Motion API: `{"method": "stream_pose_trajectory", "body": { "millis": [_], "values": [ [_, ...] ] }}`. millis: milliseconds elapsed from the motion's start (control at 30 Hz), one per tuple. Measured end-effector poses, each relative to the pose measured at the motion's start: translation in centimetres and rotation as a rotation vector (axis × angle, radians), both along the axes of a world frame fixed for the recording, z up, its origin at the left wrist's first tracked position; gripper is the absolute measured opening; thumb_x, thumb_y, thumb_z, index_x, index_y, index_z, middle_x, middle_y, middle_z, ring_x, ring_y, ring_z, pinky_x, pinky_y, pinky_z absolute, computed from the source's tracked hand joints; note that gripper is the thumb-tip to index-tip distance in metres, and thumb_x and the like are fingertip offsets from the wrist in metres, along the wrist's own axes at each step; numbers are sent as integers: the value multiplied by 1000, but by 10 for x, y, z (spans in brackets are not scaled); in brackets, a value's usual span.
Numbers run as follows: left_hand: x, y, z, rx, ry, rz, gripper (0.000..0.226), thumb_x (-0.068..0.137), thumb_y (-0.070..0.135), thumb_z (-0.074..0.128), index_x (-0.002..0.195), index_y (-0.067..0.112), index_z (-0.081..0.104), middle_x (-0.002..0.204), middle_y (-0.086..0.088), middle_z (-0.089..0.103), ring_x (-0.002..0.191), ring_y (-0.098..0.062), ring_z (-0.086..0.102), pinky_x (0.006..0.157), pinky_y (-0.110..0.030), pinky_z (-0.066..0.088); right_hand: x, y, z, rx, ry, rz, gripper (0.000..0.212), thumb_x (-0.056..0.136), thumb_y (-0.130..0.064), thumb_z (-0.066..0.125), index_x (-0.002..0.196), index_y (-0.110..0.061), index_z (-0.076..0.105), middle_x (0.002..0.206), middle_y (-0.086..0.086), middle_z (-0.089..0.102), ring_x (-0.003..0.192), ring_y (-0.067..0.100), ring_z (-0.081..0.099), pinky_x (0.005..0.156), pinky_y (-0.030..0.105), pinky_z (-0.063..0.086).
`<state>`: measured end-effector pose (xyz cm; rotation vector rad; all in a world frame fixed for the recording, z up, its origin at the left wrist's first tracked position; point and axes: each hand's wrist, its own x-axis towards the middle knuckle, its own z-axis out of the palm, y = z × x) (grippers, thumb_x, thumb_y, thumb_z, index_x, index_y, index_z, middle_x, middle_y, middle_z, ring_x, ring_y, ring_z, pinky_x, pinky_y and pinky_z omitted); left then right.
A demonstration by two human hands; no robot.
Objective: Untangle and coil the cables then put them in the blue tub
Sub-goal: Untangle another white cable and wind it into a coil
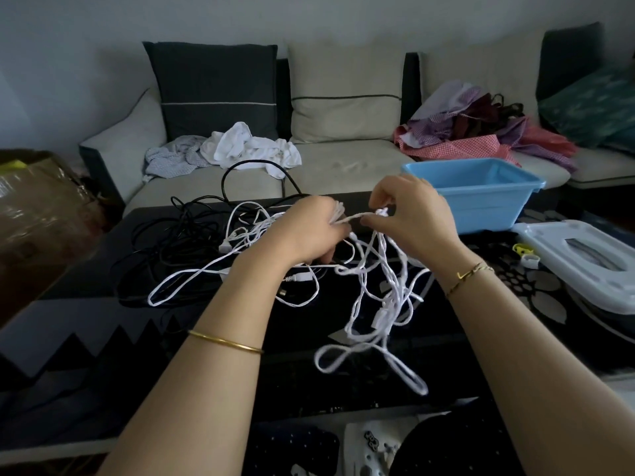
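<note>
A tangle of white cables (374, 304) hangs from both hands above a dark table (103, 321). My left hand (309, 228) grips a strand of the white cable near the middle of the view. Just to its right, my right hand (412, 214) pinches the same strand between thumb and fingers, with loops dangling below it. More white cable (192, 280) lies spread on the table to the left. Black cables (171, 235) are heaped at the table's far left. The blue tub (481, 197) stands at the table's far right corner; I see nothing inside it.
A sofa (330, 166) runs along the back with white clothes (240, 149) and a heap of coloured clothes (481, 132) on it. A white plastic lid (577, 255) lies at the right. A cardboard box (34, 201) stands at the left.
</note>
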<state>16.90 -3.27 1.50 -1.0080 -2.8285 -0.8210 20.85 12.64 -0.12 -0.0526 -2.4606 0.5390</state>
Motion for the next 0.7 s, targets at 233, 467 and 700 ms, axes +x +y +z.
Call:
{"method": "stream_pose_trajectory", "body": {
  "millis": [233, 467, 700],
  "values": [
    [2, -3, 15, 171, 202, 130, 30, 95, 21, 45, 73, 3, 51, 63, -12, 63, 52, -23, 49, 64, -42, 48, 0, -9, 7, -154, -97, 85, 10, 80, -24, 70, 87, -19, 65, 90, -2, 67, 88, 18, 62, 79, 39, 53],
    [7, -1, 80, 425, 252, 223, 24, 91, 13, 44, 81, -2, 58, 51, -4, 59, 43, -13, 47, 57, -38, 50, 19, -10, 31, -507, -163, 262, 17, 80, -2, 69, 87, -18, 67, 79, -9, 66, 72, 3, 61, 66, 10, 48],
    [37, 8, 170, 536, 302, 207, 23, 88, 12, 43, 86, -1, 61, 52, -2, 60, 26, -5, 35, 52, -26, 40, 38, -12, 104, -471, -71, 225, 13, 87, -20, 67, 92, -9, 73, 89, 10, 71, 73, 12, 57, 73, 26, 46]
  ]
}}
